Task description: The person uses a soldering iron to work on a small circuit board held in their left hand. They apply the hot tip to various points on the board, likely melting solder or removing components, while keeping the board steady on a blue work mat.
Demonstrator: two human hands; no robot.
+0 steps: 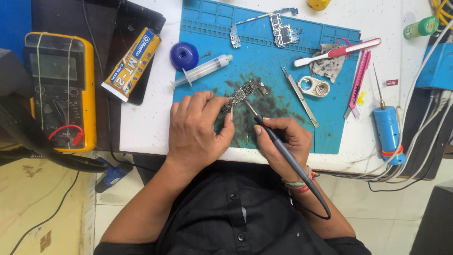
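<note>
Two hands work over a blue silicone mat (264, 52) on the white bench (146, 123). The left hand (198, 130) has its grip pinched on the near end of a small dark circuit board (247, 89), thumb and fingertips closed on its edge, holding it just above or on the soot-smudged middle of the mat; which one cannot be told. The right hand (283, 141) has its grip pressed around a slim grey soldering iron (278, 141), held like a pen, its metal tip pointing up toward the board and ending just beside it. The iron's dark cable loops back past the wrist.

Farther up the mat lie two more bare boards (278, 30), a clear syringe (203, 71) beside a blue round cap (184, 55), steel tweezers (299, 97), a small open tin (314, 86), a white and red toothbrush (337, 51) over a grey rag, and a pink utility knife (358, 80). A glue tube (132, 63) rests on a dark phone at the left, and a yellow multimeter (61, 89) sits off the bench edge. A blue cylindrical tool (388, 130) lies to the right.
</note>
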